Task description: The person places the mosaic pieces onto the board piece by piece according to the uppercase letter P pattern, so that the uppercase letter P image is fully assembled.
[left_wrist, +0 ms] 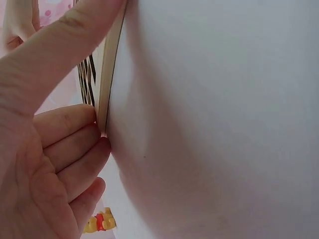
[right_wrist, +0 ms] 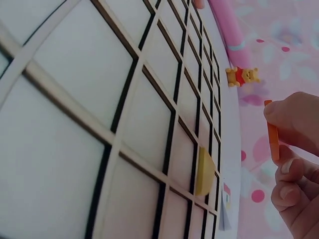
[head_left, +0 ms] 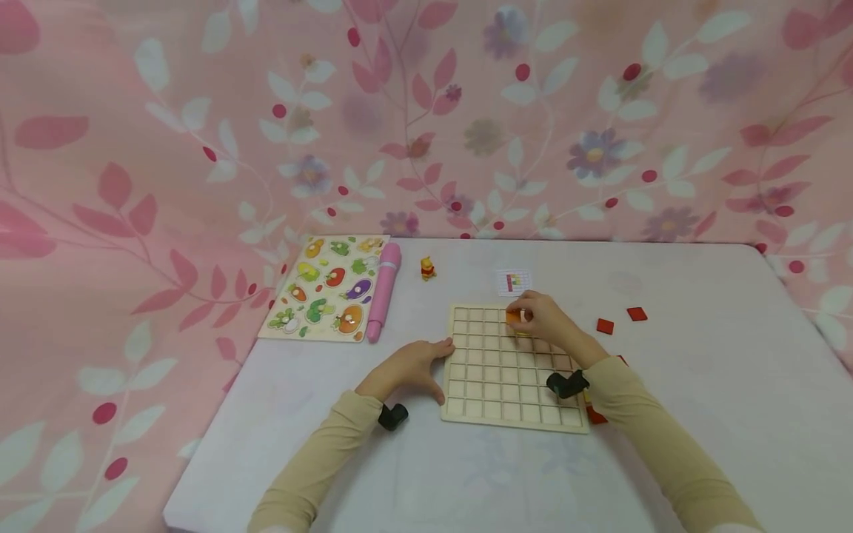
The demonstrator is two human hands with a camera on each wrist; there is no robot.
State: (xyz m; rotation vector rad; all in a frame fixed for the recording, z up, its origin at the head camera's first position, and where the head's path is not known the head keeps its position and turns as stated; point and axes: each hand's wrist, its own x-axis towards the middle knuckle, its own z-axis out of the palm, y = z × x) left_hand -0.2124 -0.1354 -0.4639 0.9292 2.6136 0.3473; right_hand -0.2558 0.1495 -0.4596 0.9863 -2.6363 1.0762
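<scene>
Taking the grid board [head_left: 513,368] as landmark: far to its left on the counter [head_left: 700,414] lies a vegetable puzzle [head_left: 326,287], a pink pen [head_left: 384,291] along that puzzle's right edge, and a small yellow bear [head_left: 428,268] stands beyond the board's far left corner. The left hand [head_left: 409,366] rests at the board's left edge, fingers straight and loosely spread; only the left wrist view shows the fingertips [left_wrist: 97,130] touching the board's thin edge [left_wrist: 110,64].

Over the board's far row, the right hand [head_left: 541,317] pinches an orange tile [head_left: 514,317] between thumb and fingers. The head view shows the tile only as an orange spot; the right wrist view shows it edge-on, a thin flat orange strip [right_wrist: 272,133] held above the cells, apart from the board. That view alone also shows a yellow tile [right_wrist: 203,171] sitting in one cell below the hand.

A pattern card [head_left: 514,282] lies just beyond the board. To the board's right lie two red tiles [head_left: 620,320]; more red near its right edge is mostly hidden by the right sleeve [head_left: 656,437]. Whether the orange tile is square cannot be told.
</scene>
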